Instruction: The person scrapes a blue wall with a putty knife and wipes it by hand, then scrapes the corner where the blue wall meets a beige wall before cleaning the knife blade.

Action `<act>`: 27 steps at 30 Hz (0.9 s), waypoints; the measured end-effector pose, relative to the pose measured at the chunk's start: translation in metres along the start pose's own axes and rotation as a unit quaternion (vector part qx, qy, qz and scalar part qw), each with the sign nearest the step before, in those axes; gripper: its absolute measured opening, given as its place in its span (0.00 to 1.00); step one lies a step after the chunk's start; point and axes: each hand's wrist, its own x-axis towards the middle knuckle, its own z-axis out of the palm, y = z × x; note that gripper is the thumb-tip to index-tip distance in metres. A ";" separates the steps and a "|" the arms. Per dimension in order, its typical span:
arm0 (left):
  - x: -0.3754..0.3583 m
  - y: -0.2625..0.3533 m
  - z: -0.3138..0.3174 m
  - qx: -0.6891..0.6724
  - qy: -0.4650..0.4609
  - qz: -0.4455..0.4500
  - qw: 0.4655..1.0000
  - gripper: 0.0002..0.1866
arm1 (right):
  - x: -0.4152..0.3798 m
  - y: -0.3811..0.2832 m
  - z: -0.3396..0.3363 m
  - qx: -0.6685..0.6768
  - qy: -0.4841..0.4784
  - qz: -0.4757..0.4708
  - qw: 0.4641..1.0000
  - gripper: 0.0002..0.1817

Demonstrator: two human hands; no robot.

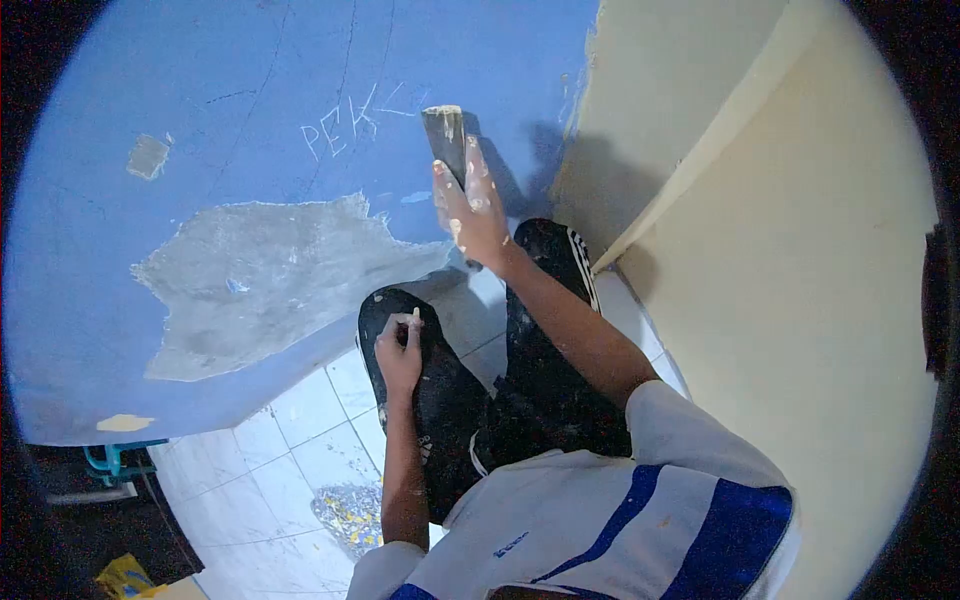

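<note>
Scraper [444,138]: flat against the blue wall [250,70], beside the corner.
Right hand [472,212]: our fingers closed round its handle.
Left hand [399,352]: pinches a small pale piece on our knee.
Risk: we judge a slipping blade could gouge the bare patch [270,275].

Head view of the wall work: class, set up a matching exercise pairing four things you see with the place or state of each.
Things:
1. scraper
2. left hand
3. bare patch
4. paint flakes

Places or states:
A. lying on the white floor tiles
B. grey, where blue paint is gone
C. pressed to the blue wall by the right hand
D. resting on the dark-trousered knee

Pairs: 1-C, 2-D, 3-B, 4-A
</note>
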 end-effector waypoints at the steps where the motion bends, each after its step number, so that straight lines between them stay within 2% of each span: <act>1: 0.000 -0.001 0.000 0.005 -0.001 0.002 1.000 0.07 | -0.003 0.006 0.007 -0.062 0.023 -0.055 0.996 0.24; 3: 0.001 -0.003 0.001 0.014 -0.001 0.006 1.000 0.07 | -0.006 0.013 0.020 -0.226 0.096 -0.220 0.944 0.25; 6: 0.001 0.000 0.001 0.008 -0.008 -0.018 1.000 0.07 | -0.010 0.010 0.031 -0.176 0.111 -0.180 0.962 0.26; 8: 0.001 0.001 0.003 0.008 0.018 0.000 1.000 0.06 | -0.011 0.011 0.040 0.013 0.066 0.001 0.998 0.26; 10: 0.003 0.005 0.002 0.011 0.026 0.005 1.000 0.06 | -0.010 0.000 0.039 0.126 0.057 0.108 0.985 0.26; 13: 0.004 0.006 -0.004 0.015 0.016 -0.009 1.000 0.06 | -0.002 -0.028 0.033 0.173 0.061 0.172 0.968 0.29; 15: 0.005 0.005 -0.004 0.017 0.027 -0.002 0.999 0.07 | 0.003 -0.044 0.021 0.204 0.019 0.225 0.952 0.32; 18: 0.007 0.000 -0.005 0.042 0.010 -0.011 0.999 0.06 | 0.003 -0.043 0.025 0.155 0.029 0.227 0.961 0.32; 21: 0.009 -0.001 -0.004 0.050 0.034 -0.010 0.998 0.08 | 0.000 -0.038 0.041 0.016 0.150 0.117 0.982 0.29; 22: 0.009 -0.001 -0.004 0.043 0.036 -0.014 0.998 0.08 | -0.002 -0.029 0.043 -0.107 0.172 0.013 0.979 0.28; 23: 0.009 0.000 -0.005 0.037 0.038 -0.018 0.998 0.08 | -0.004 -0.016 0.044 -0.227 0.190 -0.092 0.951 0.27; 24: 0.009 0.000 -0.005 0.031 0.041 -0.021 0.998 0.08 | 0.000 -0.019 0.041 -0.340 0.203 -0.196 0.897 0.26; 25: 0.010 -0.001 -0.006 0.028 0.043 -0.026 0.998 0.08 | 0.000 -0.026 0.039 -0.144 0.174 -0.056 0.973 0.25; 26: 0.010 -0.001 -0.006 0.025 0.046 -0.029 0.998 0.08 | -0.001 -0.034 0.036 0.061 0.133 0.086 0.986 0.25; 27: 0.010 -0.001 -0.005 0.021 0.048 -0.033 0.998 0.08 | -0.004 -0.020 0.042 0.096 0.109 0.122 0.982 0.25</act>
